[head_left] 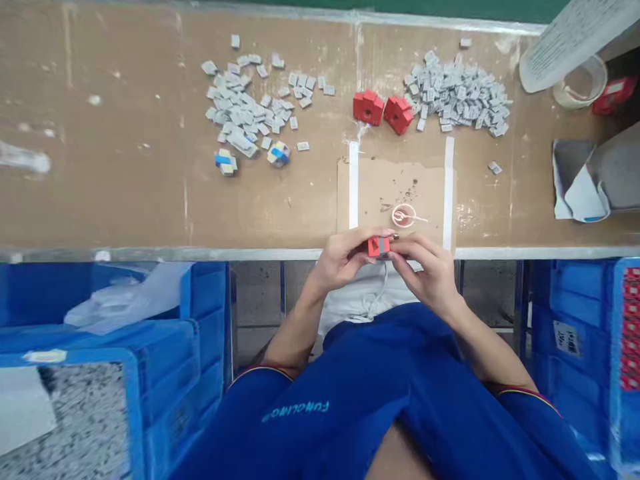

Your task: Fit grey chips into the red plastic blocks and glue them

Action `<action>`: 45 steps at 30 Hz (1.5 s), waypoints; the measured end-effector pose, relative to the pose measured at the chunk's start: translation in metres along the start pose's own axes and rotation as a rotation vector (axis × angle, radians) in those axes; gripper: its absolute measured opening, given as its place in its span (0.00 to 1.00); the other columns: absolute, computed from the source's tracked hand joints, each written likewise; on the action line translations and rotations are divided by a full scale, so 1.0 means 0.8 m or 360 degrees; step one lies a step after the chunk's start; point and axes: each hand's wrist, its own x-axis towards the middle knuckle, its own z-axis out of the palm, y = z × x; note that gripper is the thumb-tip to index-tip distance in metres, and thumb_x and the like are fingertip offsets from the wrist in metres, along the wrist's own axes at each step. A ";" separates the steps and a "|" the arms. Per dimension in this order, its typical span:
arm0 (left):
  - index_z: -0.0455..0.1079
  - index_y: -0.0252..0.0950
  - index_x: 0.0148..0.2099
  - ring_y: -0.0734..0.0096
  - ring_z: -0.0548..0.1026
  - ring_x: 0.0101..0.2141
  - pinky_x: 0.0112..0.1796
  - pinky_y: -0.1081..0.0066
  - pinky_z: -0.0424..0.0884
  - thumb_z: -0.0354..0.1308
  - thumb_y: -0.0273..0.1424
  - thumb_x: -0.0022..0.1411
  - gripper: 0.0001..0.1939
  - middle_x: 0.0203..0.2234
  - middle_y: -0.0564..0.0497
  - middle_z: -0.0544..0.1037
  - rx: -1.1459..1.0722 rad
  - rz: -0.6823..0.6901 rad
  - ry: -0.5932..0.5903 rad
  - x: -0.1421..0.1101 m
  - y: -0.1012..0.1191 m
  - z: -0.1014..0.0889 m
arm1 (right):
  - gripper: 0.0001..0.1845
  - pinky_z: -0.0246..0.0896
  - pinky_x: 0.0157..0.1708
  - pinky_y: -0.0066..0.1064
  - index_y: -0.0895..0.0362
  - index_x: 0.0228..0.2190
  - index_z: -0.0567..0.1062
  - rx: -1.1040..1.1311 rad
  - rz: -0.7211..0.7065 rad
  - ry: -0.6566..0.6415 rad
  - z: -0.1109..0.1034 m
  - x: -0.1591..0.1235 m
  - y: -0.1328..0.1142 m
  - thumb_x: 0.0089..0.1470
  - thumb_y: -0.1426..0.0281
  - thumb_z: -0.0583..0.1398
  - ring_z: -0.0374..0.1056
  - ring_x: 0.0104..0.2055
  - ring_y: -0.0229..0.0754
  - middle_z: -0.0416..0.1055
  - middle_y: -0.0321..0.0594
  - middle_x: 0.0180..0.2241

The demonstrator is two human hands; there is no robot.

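A small red block with a grey band (379, 246) is held between my two hands at the table's front edge. My left hand (345, 257) grips it from the left with thumb and fingers. From the right, my right hand (423, 267) pinches at its side; whether a small part sits between those fingertips is too small to tell. Just beyond my fingers stands a small round cup (403, 215) with a white stick in it, on a cardboard sheet (390, 175). Two other red blocks, one on the left (369, 108) and one on the right (399, 115), lie farther back.
Grey pieces lie in a left pile (245, 103) and a right pile (457, 93). Two taped bundles (226, 162) sit by the left pile. A white bottle (565, 50), a tape roll (580, 81) and a grey container (620, 167) stand right. Blue crates (170, 360) flank me.
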 end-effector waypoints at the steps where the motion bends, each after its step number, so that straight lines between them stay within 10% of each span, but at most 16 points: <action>1: 0.73 0.41 0.65 0.59 0.82 0.56 0.56 0.65 0.77 0.61 0.35 0.73 0.21 0.57 0.41 0.83 -0.0031 -0.0014 0.0016 -0.001 -0.001 0.001 | 0.04 0.78 0.38 0.31 0.58 0.41 0.78 -0.0011 -0.0018 0.0007 0.001 -0.003 0.001 0.66 0.77 0.63 0.79 0.40 0.41 0.80 0.45 0.37; 13: 0.75 0.40 0.63 0.65 0.85 0.46 0.46 0.69 0.80 0.60 0.34 0.74 0.18 0.52 0.42 0.85 -0.0057 -0.0116 -0.0031 0.002 0.007 -0.002 | 0.06 0.72 0.32 0.29 0.55 0.36 0.74 -0.0260 -0.0117 -0.0072 0.005 -0.005 0.001 0.65 0.77 0.60 0.75 0.33 0.40 0.79 0.42 0.34; 36: 0.76 0.36 0.62 0.61 0.87 0.45 0.43 0.72 0.82 0.64 0.40 0.71 0.22 0.49 0.40 0.86 -0.0145 -0.0213 -0.0037 0.001 0.004 -0.003 | 0.06 0.65 0.32 0.28 0.57 0.32 0.75 0.0078 0.0616 -0.0579 -0.017 0.016 -0.012 0.63 0.74 0.61 0.73 0.29 0.38 0.78 0.38 0.30; 43: 0.74 0.38 0.57 0.60 0.85 0.50 0.48 0.67 0.81 0.64 0.45 0.70 0.21 0.53 0.38 0.84 -0.0447 -0.0217 0.0209 -0.003 0.003 0.009 | 0.01 0.70 0.34 0.30 0.55 0.40 0.75 0.0170 0.0343 -0.0282 -0.005 0.011 -0.016 0.66 0.72 0.62 0.72 0.33 0.39 0.77 0.40 0.35; 45: 0.71 0.40 0.56 0.60 0.85 0.50 0.49 0.64 0.81 0.63 0.51 0.69 0.23 0.53 0.39 0.84 -0.0581 -0.0214 0.0389 -0.005 0.007 0.020 | 0.13 0.74 0.35 0.31 0.54 0.49 0.72 0.0283 0.0275 -0.0108 0.008 0.003 -0.019 0.65 0.69 0.64 0.74 0.38 0.40 0.77 0.44 0.44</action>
